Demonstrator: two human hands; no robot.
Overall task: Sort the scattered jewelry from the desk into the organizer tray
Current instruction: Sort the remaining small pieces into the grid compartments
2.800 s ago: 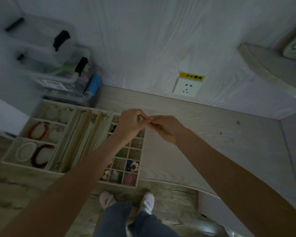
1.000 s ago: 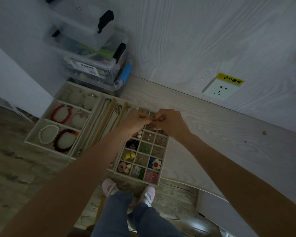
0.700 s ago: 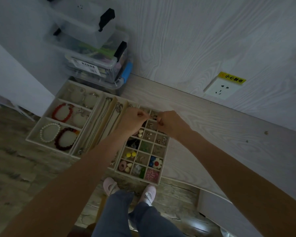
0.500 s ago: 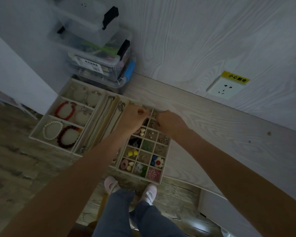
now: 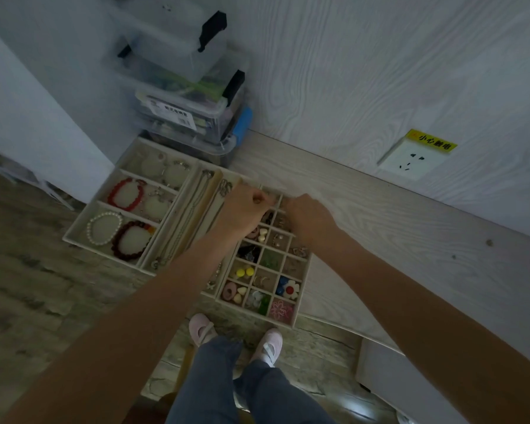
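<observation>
Since a moment ago your hands have parted over the organizer tray [image 5: 104,191]. Your left hand [image 5: 242,214] curls, pinching something tiny; your right hand [image 5: 311,218] curls downward, contents hidden. Its long axis spans the desk [image 5: 395,240].

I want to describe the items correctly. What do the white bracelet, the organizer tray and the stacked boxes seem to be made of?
White bracelet: round glossy beads, probably pearl or imitation pearl.
Organizer tray: beige and matte, with soft-looking dividers; likely velvet or flocked fabric over board, though the dim light leaves this open.
Stacked boxes: clear hard plastic, since the contents show through, with black latches.
</observation>
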